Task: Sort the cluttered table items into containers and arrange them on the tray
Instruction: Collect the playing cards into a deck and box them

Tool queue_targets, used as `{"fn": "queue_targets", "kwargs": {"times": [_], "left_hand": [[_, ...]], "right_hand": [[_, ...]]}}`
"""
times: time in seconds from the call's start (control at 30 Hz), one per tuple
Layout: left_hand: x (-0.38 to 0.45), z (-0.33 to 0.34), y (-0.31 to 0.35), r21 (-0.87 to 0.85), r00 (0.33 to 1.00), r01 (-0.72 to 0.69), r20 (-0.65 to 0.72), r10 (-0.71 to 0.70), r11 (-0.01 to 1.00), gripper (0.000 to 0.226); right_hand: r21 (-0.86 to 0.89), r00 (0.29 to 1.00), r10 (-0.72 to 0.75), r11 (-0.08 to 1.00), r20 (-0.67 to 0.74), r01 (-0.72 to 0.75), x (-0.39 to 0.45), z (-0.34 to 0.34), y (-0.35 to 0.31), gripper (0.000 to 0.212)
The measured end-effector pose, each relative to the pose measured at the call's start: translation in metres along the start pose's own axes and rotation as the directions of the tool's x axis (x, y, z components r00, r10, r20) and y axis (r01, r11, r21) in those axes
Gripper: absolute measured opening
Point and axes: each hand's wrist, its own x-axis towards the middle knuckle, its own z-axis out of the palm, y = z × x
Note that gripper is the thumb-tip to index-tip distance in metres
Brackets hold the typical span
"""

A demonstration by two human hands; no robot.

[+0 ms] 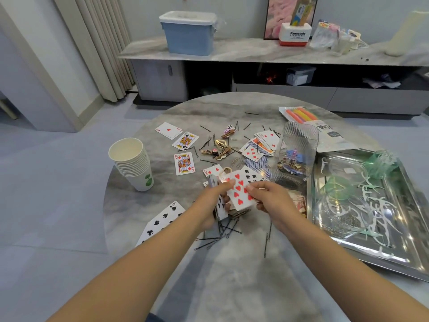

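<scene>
You stand over a round marble table (232, 263) in a room with a long low cabinet (255, 52) behind it. On the right edge of the table lies the metal tray (413, 263), and it already carries clear dishes with white and green floss picks, so this part of the sorting looks partly done. Just beside the tray stands a tall clear container (296, 152) with coloured clips inside; it is not yet on the tray.

Much is left, in my judgement. Playing cards are spread over the middle of the table: a king of diamonds (184, 163), a nine of spades (166, 217) near the front left edge, and a loose pile (260, 147) next to the container. A stack of paper cups (133, 163) waits on the left, well apart from the tray. Black hairpins (222, 231) lie scattered under your hands, and decorated hair clips (220, 149) lie further back.

Your left hand (216, 201) grips a small packet of gathered cards, fingers curled around it. Your right hand (269, 196) pinches a card with red hearts (240, 194) and brings it against that packet.

The hairpins are thin and lie mixed with the cards, so they may be slow to pick up.
</scene>
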Motion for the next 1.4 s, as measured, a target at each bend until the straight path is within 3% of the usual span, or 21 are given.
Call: {"fn": "queue_targets", "kwargs": {"times": [0.13,0.17,0.23,0.3,0.4,0.5,0.6,0.8,0.9,1.03,1.1,1.17,1.23,1.3,1.4], "left_hand": [[0.002,-0.004,0.007,-0.011,0.984,-0.023,-0.180,0.021,1.000,0.022],[0.004,-0.006,0.011,-0.013,0.972,-0.039,-0.232,0.035,0.999,0.023],[0.008,-0.016,0.019,-0.031,0.943,-0.110,-0.318,0.094,0.993,0.027],[0.011,-0.027,0.029,-0.060,0.917,-0.189,-0.368,0.154,0.980,0.031],[0.010,-0.037,0.041,-0.149,0.905,-0.231,-0.396,0.156,0.961,0.018],[0.011,-0.039,0.042,-0.150,0.893,-0.250,-0.417,0.168,0.957,0.024],[0.015,-0.039,0.038,-0.141,0.894,-0.241,-0.418,0.163,0.960,0.021],[0.017,-0.035,0.036,-0.096,0.905,-0.204,-0.397,0.150,0.974,0.020],[0.018,-0.038,0.036,-0.066,0.909,-0.189,-0.389,0.150,0.980,0.031],[0.013,-0.035,0.035,-0.026,0.933,-0.152,-0.333,0.135,0.988,0.024],[0.010,-0.030,0.032,-0.030,0.948,-0.119,-0.300,0.104,0.992,0.018],[0.006,-0.023,0.028,-0.032,0.966,-0.087,-0.247,0.076,0.996,0.011],[0.001,-0.016,0.024,-0.028,0.980,-0.072,-0.186,0.066,0.997,0.020],[-0.009,-0.005,0.021,-0.026,0.995,-0.055,-0.085,0.052,0.998,0.033],[-0.021,0.009,0.015,-0.029,0.998,-0.022,0.056,0.023,0.999,0.027]], "right_hand": [[0.008,0.998,-0.006,1.000,0.057,0.005,0.015,0.029,0.000,0.009],[-0.033,0.999,-0.036,0.999,0.033,0.037,0.021,0.031,0.001,0.010],[-0.276,0.990,-0.134,0.954,-0.036,0.119,0.034,0.035,0.008,0.016],[-0.557,0.981,-0.184,0.821,-0.058,0.121,0.048,0.041,0.013,0.030],[-0.847,0.976,-0.203,0.530,-0.073,0.047,0.060,0.057,0.015,0.057],[-0.943,0.965,-0.247,0.333,-0.090,-0.002,0.063,0.073,0.009,0.074],[-0.965,0.979,-0.189,0.261,-0.073,-0.021,0.063,0.082,0.003,0.077],[-0.892,1.000,0.021,0.452,-0.021,-0.028,0.062,0.075,-0.009,0.052],[-0.830,0.994,0.101,0.557,0.029,-0.032,0.059,0.062,-0.016,0.040],[-0.841,0.989,0.140,0.539,0.037,-0.044,0.043,0.038,-0.033,0.045],[-0.808,0.990,0.131,0.587,0.044,-0.042,0.035,0.023,-0.039,0.035],[-0.654,0.991,0.107,0.756,0.074,-0.033,0.025,0.010,-0.042,0.026],[-0.410,0.990,0.067,0.912,0.121,-0.012,0.015,0.002,-0.043,0.022],[-0.226,0.983,0.058,0.974,0.173,-0.018,0.001,-0.004,-0.042,0.021],[-0.218,0.966,0.076,0.976,0.248,-0.021,-0.013,-0.005,-0.036,0.024]]}}
